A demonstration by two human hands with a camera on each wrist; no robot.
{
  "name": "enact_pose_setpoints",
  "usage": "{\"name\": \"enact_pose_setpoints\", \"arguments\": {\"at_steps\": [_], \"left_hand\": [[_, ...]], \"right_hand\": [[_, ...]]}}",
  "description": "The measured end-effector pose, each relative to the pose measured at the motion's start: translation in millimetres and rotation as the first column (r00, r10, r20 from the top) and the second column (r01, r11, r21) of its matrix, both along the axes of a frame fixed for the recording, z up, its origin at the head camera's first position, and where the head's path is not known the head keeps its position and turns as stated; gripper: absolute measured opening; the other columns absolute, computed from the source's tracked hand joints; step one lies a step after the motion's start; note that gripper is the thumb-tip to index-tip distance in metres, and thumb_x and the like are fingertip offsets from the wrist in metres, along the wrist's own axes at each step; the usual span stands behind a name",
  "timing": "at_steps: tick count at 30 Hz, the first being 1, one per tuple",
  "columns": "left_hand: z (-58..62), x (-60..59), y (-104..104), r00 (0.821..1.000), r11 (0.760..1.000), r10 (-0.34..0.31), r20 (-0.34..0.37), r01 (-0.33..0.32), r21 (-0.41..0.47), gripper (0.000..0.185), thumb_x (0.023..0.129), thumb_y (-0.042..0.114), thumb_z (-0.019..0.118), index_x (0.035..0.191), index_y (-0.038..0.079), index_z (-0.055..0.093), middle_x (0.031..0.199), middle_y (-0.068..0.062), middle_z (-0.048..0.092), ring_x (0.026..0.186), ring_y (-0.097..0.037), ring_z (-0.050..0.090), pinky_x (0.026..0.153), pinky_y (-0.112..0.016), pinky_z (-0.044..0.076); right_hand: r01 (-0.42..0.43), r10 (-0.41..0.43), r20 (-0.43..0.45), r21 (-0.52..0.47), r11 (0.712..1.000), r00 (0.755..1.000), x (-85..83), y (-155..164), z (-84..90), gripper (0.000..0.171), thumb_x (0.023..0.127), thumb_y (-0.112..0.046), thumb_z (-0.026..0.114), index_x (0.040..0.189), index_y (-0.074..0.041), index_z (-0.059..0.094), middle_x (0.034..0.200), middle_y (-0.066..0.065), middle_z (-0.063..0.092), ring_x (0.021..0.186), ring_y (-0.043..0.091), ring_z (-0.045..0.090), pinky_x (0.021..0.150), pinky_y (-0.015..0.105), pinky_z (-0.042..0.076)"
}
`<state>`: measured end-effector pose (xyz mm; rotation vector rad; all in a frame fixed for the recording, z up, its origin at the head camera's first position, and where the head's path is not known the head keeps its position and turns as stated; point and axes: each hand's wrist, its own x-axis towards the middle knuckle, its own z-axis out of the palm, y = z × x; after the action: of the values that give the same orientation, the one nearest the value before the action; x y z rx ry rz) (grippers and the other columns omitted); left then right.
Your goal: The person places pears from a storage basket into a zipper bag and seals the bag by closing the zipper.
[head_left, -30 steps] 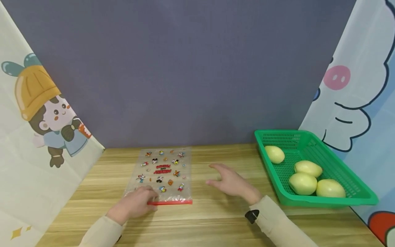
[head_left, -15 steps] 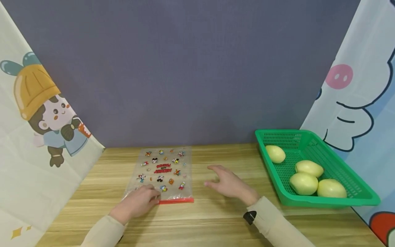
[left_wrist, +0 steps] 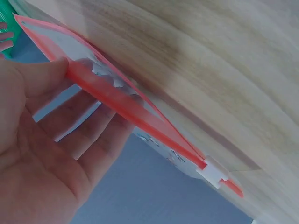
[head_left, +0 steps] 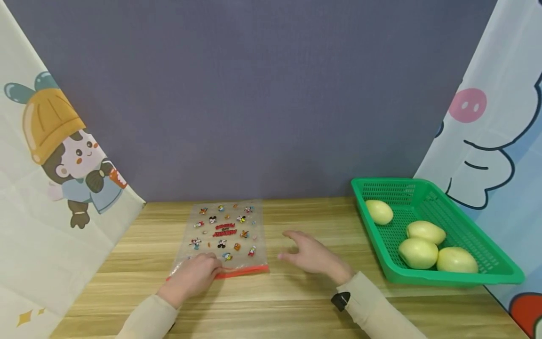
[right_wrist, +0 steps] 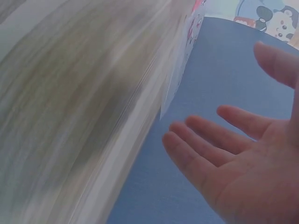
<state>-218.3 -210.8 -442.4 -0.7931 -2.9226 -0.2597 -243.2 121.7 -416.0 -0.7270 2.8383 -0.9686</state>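
Note:
A clear zip bag [head_left: 226, 233] printed with small cartoon figures lies on the wooden table [head_left: 296, 301], its red zip strip toward me. My left hand [head_left: 203, 273] pinches the near left part of that strip. In the left wrist view my thumb lies on the red strip [left_wrist: 117, 102], my fingers show through the plastic beneath it, and a white slider [left_wrist: 212, 171] sits at the strip's end. My right hand [head_left: 298, 247] hovers open just right of the bag, fingers spread and touching nothing. The right wrist view shows its open palm [right_wrist: 233, 154] beside the bag's edge [right_wrist: 180, 70].
A green plastic basket [head_left: 499, 269] stands at the table's right side and holds several yellow-green fruits [head_left: 418, 253]. A grey backdrop rises behind the table. Cartoon-printed curtains close off the left [head_left: 55, 188] and right [head_left: 499, 141] sides.
My left hand has taken the bag's red strip and raised its near left corner slightly. My right hand has drifted a little left, toward the bag.

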Motion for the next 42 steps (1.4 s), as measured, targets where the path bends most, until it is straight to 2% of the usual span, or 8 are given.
{"name": "enact_pose_setpoints", "arguments": {"at_steps": [8, 12, 16, 21, 30, 35, 42], "left_hand": [[3.3, 1.1, 5, 0.999, 0.999, 0.039, -0.011, -0.039, 0.008, 0.015, 0.096, 0.017, 0.069, 0.082, 0.019, 0.065, 0.072, 0.012, 0.053, 0.069, -0.011, 0.056, 0.063, -0.034, 0.054], [5.7, 2.2, 7, 0.999, 0.999, 0.042, -0.022, -0.042, 0.023, 0.012, 0.098, 0.017, 0.067, 0.086, 0.017, 0.066, 0.072, 0.012, 0.052, 0.068, -0.009, 0.055, 0.061, -0.03, 0.052], [6.7, 2.3, 10, 0.999, 0.998, 0.038, -0.032, -0.036, 0.049, 0.005, 0.098, 0.015, 0.067, 0.094, 0.014, 0.07, 0.074, 0.011, 0.056, 0.068, -0.007, 0.056, 0.062, -0.028, 0.053], [6.4, 1.6, 14, 0.998, 0.997, 0.039, -0.053, -0.035, 0.076, 0.005, 0.098, 0.014, 0.066, 0.097, 0.013, 0.071, 0.082, 0.007, 0.065, 0.075, -0.011, 0.063, 0.069, -0.033, 0.058], [7.3, 0.8, 18, 0.996, 0.992, 0.016, -0.093, -0.004, 0.124, 0.007, 0.098, 0.012, 0.065, 0.099, 0.011, 0.072, 0.086, 0.005, 0.069, 0.078, -0.013, 0.066, 0.071, -0.035, 0.06], [8.2, 1.1, 21, 0.993, 0.988, -0.002, -0.118, 0.02, 0.155, 0.009, 0.098, 0.011, 0.065, 0.102, 0.009, 0.073, 0.09, 0.003, 0.071, 0.081, -0.015, 0.068, 0.072, -0.035, 0.06], [10.5, 0.8, 25, 0.988, 0.982, -0.02, -0.156, 0.048, 0.181, 0.007, 0.097, 0.01, 0.066, 0.098, 0.01, 0.073, 0.087, 0.005, 0.07, 0.076, -0.01, 0.065, 0.069, -0.031, 0.059]], "right_hand": [[-0.014, 0.015, 0.035, -0.021, 1.0, 0.999, 3.7, -4, -1.3, 0.078, 0.094, -0.049, 0.069, 0.148, 0.003, 0.045, 0.149, 0.023, 0.049, 0.134, 0.041, 0.05, 0.113, 0.056, 0.04], [-0.016, 0.017, 0.042, -0.027, 1.0, 0.999, 4.3, -6, -3.0, 0.075, 0.095, -0.044, 0.07, 0.147, 0.004, 0.046, 0.148, 0.023, 0.05, 0.13, 0.041, 0.053, 0.111, 0.056, 0.043], [-0.018, 0.02, 0.05, -0.037, 0.999, 0.999, 4.4, -8, -4.4, 0.072, 0.096, -0.04, 0.07, 0.146, 0.006, 0.046, 0.144, 0.025, 0.053, 0.128, 0.041, 0.055, 0.108, 0.055, 0.045], [-0.01, 0.014, 0.073, -0.051, 0.999, 0.997, 5.5, -10, -5.7, 0.072, 0.096, -0.04, 0.07, 0.145, 0.007, 0.047, 0.142, 0.027, 0.054, 0.127, 0.042, 0.056, 0.108, 0.055, 0.046], [-0.006, 0.01, 0.064, -0.055, 0.998, 0.998, 7.1, -15, -8.5, 0.065, 0.095, -0.038, 0.07, 0.135, 0.011, 0.055, 0.128, 0.028, 0.063, 0.117, 0.041, 0.062, 0.102, 0.053, 0.052], [-0.004, 0.011, 0.072, -0.096, 0.995, 0.997, 7.8, -17, -10.2, 0.062, 0.095, -0.036, 0.071, 0.132, 0.011, 0.057, 0.124, 0.027, 0.064, 0.114, 0.04, 0.064, 0.099, 0.054, 0.053], [0.014, -0.006, 0.052, -0.146, 0.989, 0.999, 7.2, -20, -13.9, 0.054, 0.094, -0.034, 0.072, 0.123, 0.01, 0.062, 0.112, 0.02, 0.068, 0.103, 0.034, 0.067, 0.093, 0.051, 0.056]]}}
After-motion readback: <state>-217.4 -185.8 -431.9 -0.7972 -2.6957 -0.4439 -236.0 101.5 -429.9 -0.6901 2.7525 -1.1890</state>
